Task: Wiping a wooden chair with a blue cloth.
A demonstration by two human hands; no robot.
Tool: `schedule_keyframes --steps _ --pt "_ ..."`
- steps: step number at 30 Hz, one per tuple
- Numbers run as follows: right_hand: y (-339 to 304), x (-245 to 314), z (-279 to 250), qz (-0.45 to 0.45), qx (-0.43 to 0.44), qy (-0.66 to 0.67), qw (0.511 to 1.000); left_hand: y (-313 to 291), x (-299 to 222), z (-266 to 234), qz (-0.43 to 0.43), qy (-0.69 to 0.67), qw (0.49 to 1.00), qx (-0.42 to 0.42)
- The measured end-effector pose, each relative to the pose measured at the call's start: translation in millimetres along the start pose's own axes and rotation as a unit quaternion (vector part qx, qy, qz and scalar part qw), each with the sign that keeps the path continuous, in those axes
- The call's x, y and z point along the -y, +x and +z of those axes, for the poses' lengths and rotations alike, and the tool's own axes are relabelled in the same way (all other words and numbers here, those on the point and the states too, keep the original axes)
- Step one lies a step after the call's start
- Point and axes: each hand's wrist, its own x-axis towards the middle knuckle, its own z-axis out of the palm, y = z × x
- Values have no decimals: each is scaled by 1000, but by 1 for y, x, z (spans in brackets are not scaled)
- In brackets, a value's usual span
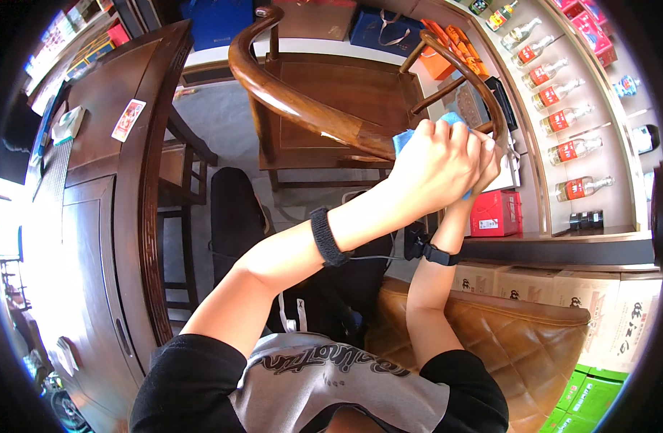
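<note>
A dark brown wooden armchair [302, 108] with a curved, glossy top rail stands in front of me. My left hand [436, 162] is closed over a blue cloth [402, 140] on the rail's right-hand curve. Bits of the cloth stick out beside the fingers and above the knuckles. Just right of it, partly behind it, is my right hand [490, 169], curled at the same stretch of rail and against the cloth. Its fingers are mostly hidden by the left hand. A dark band circles each wrist.
Left stands a dark wooden desk [129, 166] bearing a red-and-white card [129, 120]. Shelves at right hold several clear bottles [551, 95] with red labels. A red box [495, 213] sits below them. A quilted brown leather seat [483, 328] and cardboard cartons [598, 296] are at lower right.
</note>
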Motion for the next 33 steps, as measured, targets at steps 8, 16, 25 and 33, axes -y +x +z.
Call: schedule_keyframes --steps 8,16,25,33 --pt "8 10 -14 -18 36 24 999 -20 30 -16 22 -87 996 -16" --pt "7 9 -14 -14 35 70 997 -56 141 -44 71 -92 987 -108" --pt "9 10 -10 -38 16 52 998 -70 254 -37 -106 -229 963 -91" --pt "8 5 -3 -75 -44 70 994 -71 343 -7 -222 -268 935 -63"
